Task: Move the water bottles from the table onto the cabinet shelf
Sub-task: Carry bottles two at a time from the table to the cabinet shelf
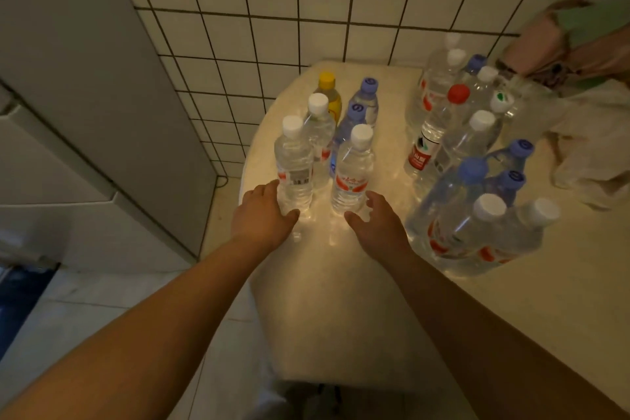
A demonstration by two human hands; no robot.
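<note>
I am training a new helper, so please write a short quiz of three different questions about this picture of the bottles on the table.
1. True or false: the left hand touches the clear plastic bottle with the white cap and barcode label.
2. Which cap colour appears on only one bottle in the small group near the tiled wall? A) white B) yellow C) blue
3. Fill in: the fingers of the right hand reach toward the clear plastic bottle with the white cap and the ____ label.

Key: 1 true; 2 B, the yellow plastic bottle with the yellow cap; 3 red.
</note>
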